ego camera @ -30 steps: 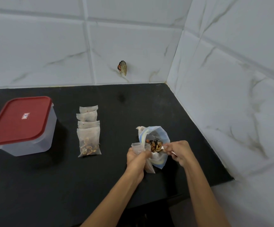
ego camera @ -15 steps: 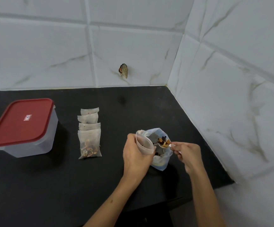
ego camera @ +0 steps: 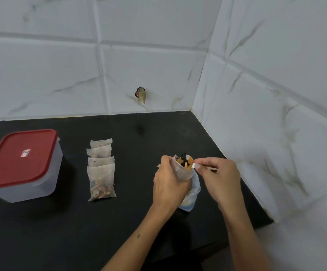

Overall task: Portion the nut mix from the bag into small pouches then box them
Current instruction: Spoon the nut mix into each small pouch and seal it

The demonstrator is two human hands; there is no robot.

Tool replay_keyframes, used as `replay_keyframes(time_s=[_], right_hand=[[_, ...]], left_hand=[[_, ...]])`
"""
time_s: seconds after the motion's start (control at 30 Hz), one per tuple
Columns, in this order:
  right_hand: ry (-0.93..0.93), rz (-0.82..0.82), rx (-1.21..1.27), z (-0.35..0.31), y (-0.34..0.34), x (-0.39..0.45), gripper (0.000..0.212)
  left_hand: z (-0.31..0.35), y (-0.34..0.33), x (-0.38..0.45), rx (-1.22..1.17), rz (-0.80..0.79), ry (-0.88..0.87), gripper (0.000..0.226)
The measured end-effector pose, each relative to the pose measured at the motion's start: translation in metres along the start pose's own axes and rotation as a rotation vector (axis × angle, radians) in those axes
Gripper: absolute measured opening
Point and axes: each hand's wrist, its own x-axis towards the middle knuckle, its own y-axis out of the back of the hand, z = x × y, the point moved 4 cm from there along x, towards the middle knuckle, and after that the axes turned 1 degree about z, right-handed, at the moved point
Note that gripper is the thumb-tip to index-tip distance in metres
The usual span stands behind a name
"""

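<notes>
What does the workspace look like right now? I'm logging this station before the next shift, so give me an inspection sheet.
Surface: black counter, set into a corner.
Job's things: four filled pouches in an overlapping row; box left of them, its red lid on; blue bag standing under the hands; spoon heaped with nut mix at the mouth of a fifth pouch.
Clutter: nothing seen.
Grippers: left hand grips the fifth pouch; right hand pinches the spoon handle.
Cables: nothing seen.
Surroundings: white marbled tile walls; a small brown object on the back wall, too small to identify.
</notes>
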Motion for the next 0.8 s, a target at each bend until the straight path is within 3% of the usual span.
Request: replay_keyframes(time_s=[0.13,0.23,0.4,0.43,0.53,0.7,0.8], right_hand=[[0.186,0.046,-0.219,-0.008,-0.007,-0.005,0.02],[0.16,-0.072,-0.399,-0.011,-0.015,0.0,0.027],[0.459,0.232,-0.361,-0.025,-0.007,-0.018,0.017],[0.444,0.221,-0.361,-0.029,-0.006,-0.018,0.018],[0.319,-0.009,-0.532,-0.027,-0.013,-0.012,0.029],[0.348,0.17,-0.175,-0.018,0.005,-0.015,0.017],[0.212,0.047,-0.301,0.004,0.006,0.003,0.02]], left_hand=[[-0.001,-0.001,-0.001,-0.049,-0.002,0.032,0.045],[-0.002,0.001,0.0,-0.071,0.004,0.025,0.047],[-0.003,0.001,0.002,-0.138,0.03,0.034,0.047],[-0.004,0.001,0.002,-0.145,0.035,0.03,0.046],[-0.003,0.001,0.001,-0.149,0.021,0.005,0.047],[-0.009,0.01,-0.002,-0.129,0.092,-0.004,0.036],[-0.023,0.021,-0.004,-0.106,0.15,0.059,0.037]])
